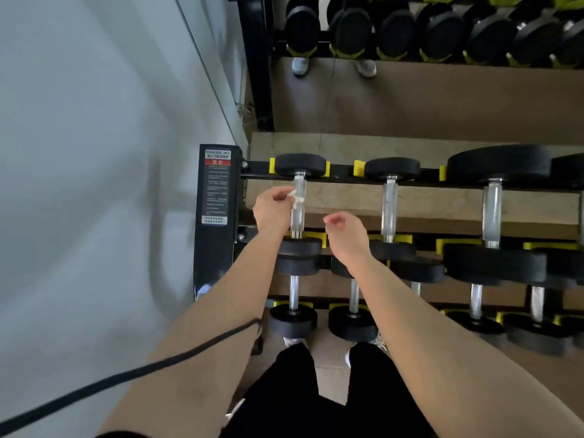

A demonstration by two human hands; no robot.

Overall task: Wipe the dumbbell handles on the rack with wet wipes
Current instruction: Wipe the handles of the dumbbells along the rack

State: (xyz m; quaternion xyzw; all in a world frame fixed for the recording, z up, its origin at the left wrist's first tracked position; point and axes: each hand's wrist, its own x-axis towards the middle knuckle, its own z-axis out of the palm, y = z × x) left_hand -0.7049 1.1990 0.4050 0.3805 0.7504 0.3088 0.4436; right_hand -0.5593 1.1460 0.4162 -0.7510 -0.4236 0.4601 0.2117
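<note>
Pinching wet wipe point(294, 197) in left grip point(271, 207), pressed to handle point(298, 216) of leftmost top-row dumbbell point(300, 165) on rack point(216, 254). Keeping right grip point(346, 230) loosely curled, holding nothing, just beside. Probably wiping first handle; next, rubbing along full length, then moving to neighbouring handle point(389, 207).

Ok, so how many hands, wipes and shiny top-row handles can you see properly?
2 hands: left hand, right hand
1 wipe, pinched by the left hand
3 top-row handles in plain view
Total: 6
</note>
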